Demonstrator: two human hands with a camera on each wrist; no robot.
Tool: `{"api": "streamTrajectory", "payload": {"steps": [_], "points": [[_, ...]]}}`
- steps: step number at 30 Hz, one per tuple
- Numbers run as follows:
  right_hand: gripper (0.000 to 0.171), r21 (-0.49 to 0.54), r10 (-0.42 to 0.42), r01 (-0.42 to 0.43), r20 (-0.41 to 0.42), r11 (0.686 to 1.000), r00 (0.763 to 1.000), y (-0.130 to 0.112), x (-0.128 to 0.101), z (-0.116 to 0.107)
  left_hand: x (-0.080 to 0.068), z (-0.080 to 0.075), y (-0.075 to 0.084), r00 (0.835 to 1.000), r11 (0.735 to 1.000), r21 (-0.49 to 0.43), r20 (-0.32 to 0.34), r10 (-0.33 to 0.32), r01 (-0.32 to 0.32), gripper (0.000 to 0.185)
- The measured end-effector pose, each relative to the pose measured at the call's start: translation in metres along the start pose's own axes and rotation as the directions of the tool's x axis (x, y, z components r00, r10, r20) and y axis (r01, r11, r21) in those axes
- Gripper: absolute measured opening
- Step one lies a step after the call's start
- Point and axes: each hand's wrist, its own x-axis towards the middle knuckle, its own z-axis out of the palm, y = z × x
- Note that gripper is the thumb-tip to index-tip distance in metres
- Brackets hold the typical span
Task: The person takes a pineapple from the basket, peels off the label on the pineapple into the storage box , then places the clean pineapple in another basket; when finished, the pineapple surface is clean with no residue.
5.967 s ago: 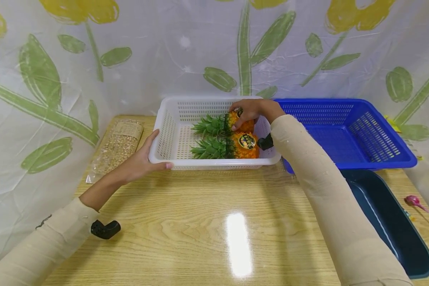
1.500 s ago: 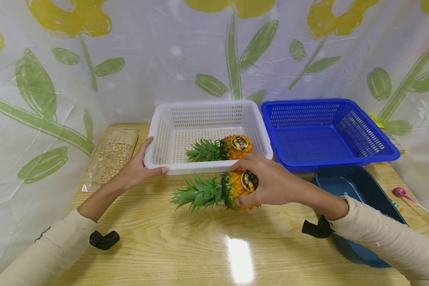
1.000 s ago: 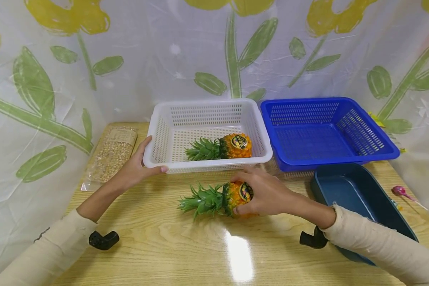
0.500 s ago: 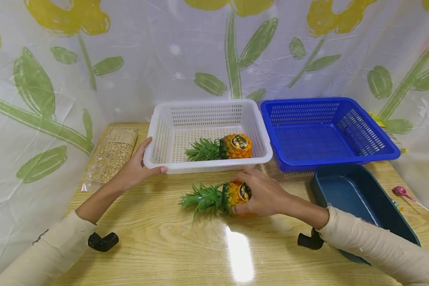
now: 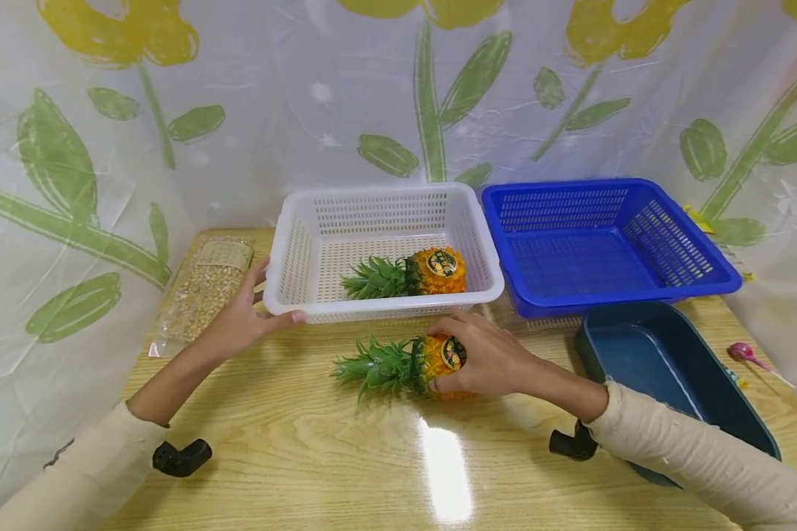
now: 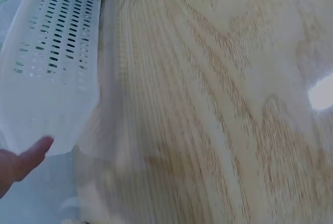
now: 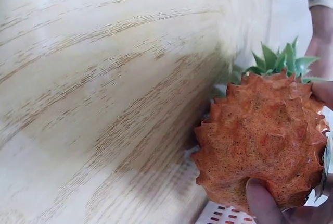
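Note:
A small orange pineapple (image 5: 432,359) lies on its side on the wooden table, its green crown pointing left. My right hand (image 5: 481,358) grips its body; in the right wrist view the pineapple (image 7: 263,146) fills the right side with a fingertip under it. A second pineapple (image 5: 432,271) lies inside the white basket (image 5: 285,243). My left hand (image 5: 249,321) holds the basket's near left corner, thumb along the front rim. The left wrist view shows the basket wall (image 6: 49,73) and one finger at the left edge.
An empty blue basket (image 5: 704,280) stands right of the white one, with a dark teal tub (image 5: 677,346) in front of it. A clear bag of grain (image 5: 209,284) lies at the far left. A pink lollipop (image 5: 747,354) rests at the right edge. A flowered plastic sheet hangs behind.
My right hand has lowered the pineapple from just above the table onto the tabletop in front of the white basket. The left hand has stayed on the basket corner.

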Motion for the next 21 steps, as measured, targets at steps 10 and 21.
{"api": "streamTrajectory", "payload": {"steps": [10,21], "points": [[0.069,0.000,0.002,-0.002,0.003,1.000,1.000,-0.001,0.001,0.001,-0.021,0.000,0.018,0.964,0.988,0.030,-0.215,0.158,-0.155,0.101],[0.067,0.004,0.026,-0.026,0.020,1.000,0.999,-0.002,0.001,0.001,-0.043,0.045,0.047,0.919,0.921,0.070,-0.075,0.387,-0.382,0.083]]}}
